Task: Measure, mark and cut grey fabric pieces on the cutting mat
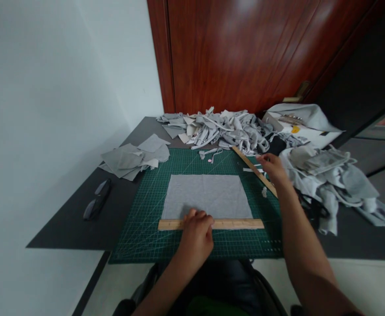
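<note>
A grey fabric rectangle (207,195) lies flat on the green cutting mat (140,228). A wooden ruler (238,224) lies along the fabric's near edge, and my left hand (196,232) presses down on its middle with curled fingers. My right hand (272,167) reaches to the mat's far right, fingers resting on a second wooden ruler (249,163) that lies diagonally there, beside thin white fabric strips (251,169). Whether the right hand grips anything is unclear.
A heap of grey fabric scraps (219,129) lies behind the mat, cut grey pieces (135,159) at the left, more grey cloth (337,184) on the right. A dark tool (97,199) lies near the table's left edge. A wooden door stands behind.
</note>
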`<act>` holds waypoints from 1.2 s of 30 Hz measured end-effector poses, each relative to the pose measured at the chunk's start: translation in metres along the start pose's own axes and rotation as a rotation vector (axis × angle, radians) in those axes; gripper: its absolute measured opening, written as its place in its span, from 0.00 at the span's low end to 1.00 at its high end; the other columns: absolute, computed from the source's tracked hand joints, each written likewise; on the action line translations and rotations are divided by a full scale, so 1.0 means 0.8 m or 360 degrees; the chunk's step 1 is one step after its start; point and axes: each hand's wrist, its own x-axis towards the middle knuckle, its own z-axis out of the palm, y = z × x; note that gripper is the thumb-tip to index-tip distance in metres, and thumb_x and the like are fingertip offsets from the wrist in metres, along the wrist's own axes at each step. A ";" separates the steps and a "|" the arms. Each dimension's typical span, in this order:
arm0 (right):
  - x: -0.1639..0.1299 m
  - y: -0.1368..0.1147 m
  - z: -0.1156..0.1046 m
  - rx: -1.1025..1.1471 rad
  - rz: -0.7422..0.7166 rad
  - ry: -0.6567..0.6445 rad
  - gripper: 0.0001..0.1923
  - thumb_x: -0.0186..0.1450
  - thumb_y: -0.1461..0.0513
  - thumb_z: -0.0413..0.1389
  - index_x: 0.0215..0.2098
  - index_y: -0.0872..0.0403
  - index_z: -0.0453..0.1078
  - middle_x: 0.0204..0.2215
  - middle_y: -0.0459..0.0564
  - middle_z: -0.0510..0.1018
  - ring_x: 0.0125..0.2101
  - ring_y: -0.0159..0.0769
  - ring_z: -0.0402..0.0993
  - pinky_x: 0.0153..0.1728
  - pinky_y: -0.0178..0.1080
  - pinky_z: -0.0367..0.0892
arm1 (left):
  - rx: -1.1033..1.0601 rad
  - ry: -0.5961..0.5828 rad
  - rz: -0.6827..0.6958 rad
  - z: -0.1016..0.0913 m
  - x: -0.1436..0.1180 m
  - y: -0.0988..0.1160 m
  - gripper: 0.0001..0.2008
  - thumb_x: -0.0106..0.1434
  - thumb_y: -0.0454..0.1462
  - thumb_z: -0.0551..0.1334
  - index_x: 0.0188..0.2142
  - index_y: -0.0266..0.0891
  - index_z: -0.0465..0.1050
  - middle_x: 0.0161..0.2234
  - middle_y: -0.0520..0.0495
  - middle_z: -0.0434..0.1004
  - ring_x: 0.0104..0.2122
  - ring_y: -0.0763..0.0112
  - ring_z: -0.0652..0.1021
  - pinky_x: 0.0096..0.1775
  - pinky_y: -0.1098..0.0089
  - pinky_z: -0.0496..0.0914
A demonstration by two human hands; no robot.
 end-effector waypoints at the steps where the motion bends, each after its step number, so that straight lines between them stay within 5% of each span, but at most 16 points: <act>1: -0.005 0.010 0.006 -0.0080 0.0064 0.0051 0.21 0.64 0.42 0.57 0.28 0.49 0.68 0.22 0.50 0.74 0.29 0.45 0.73 0.31 0.44 0.67 | -0.0004 -0.0015 -0.0012 -0.001 0.000 0.001 0.12 0.64 0.23 0.58 0.30 0.41 0.71 0.35 0.47 0.76 0.43 0.57 0.73 0.45 0.58 0.64; 3: -0.018 0.029 0.012 -0.0440 0.0211 0.0063 0.18 0.58 0.46 0.63 0.29 0.51 0.72 0.27 0.56 0.80 0.35 0.51 0.78 0.34 0.45 0.68 | -0.0004 -0.0032 -0.0033 -0.002 0.000 0.002 0.12 0.65 0.24 0.58 0.30 0.41 0.71 0.34 0.47 0.76 0.43 0.57 0.73 0.45 0.58 0.64; 8: -0.032 0.053 0.016 -0.0971 0.0323 -0.0360 0.16 0.63 0.49 0.62 0.32 0.54 0.78 0.33 0.62 0.86 0.38 0.55 0.83 0.34 0.45 0.71 | 0.0036 -0.0022 -0.0083 0.002 -0.005 0.007 0.11 0.65 0.24 0.58 0.31 0.41 0.71 0.36 0.46 0.76 0.44 0.56 0.72 0.45 0.56 0.65; 14: -0.038 0.037 0.025 -0.1049 0.0333 -0.0248 0.16 0.69 0.53 0.58 0.35 0.56 0.80 0.38 0.69 0.85 0.41 0.60 0.83 0.37 0.49 0.73 | 0.0099 -0.0022 -0.0089 0.009 -0.013 0.010 0.11 0.63 0.24 0.58 0.34 0.42 0.72 0.38 0.45 0.77 0.47 0.54 0.73 0.47 0.52 0.66; 18: -0.052 0.004 0.040 -0.0821 -0.0002 -0.0192 0.16 0.70 0.53 0.57 0.40 0.56 0.79 0.37 0.64 0.84 0.39 0.54 0.82 0.41 0.47 0.72 | 0.0092 -0.0032 -0.0097 0.009 -0.015 0.012 0.12 0.63 0.24 0.58 0.36 0.42 0.73 0.39 0.45 0.77 0.48 0.53 0.72 0.49 0.50 0.65; 26: -0.109 -0.106 0.107 -0.0335 -0.0700 -0.0673 0.08 0.71 0.58 0.60 0.44 0.55 0.78 0.38 0.55 0.82 0.36 0.46 0.80 0.39 0.44 0.70 | 0.0120 -0.0053 -0.0116 0.011 -0.015 0.010 0.12 0.62 0.24 0.58 0.38 0.41 0.74 0.41 0.45 0.78 0.48 0.52 0.72 0.50 0.49 0.65; 32: -0.123 -0.117 0.117 -0.0295 -0.0834 -0.0618 0.14 0.74 0.60 0.58 0.55 0.55 0.78 0.42 0.57 0.85 0.41 0.48 0.81 0.45 0.46 0.70 | 0.0133 -0.0028 -0.0094 0.015 -0.017 0.012 0.11 0.63 0.25 0.58 0.39 0.40 0.74 0.41 0.44 0.77 0.48 0.52 0.71 0.51 0.48 0.65; 36: -0.128 -0.122 0.115 -0.0390 -0.0929 -0.0693 0.18 0.74 0.67 0.53 0.57 0.54 0.79 0.36 0.54 0.84 0.37 0.44 0.80 0.42 0.43 0.68 | 0.0129 0.0047 -0.0077 0.016 -0.019 0.013 0.13 0.64 0.24 0.57 0.41 0.40 0.74 0.41 0.45 0.77 0.49 0.53 0.71 0.52 0.48 0.65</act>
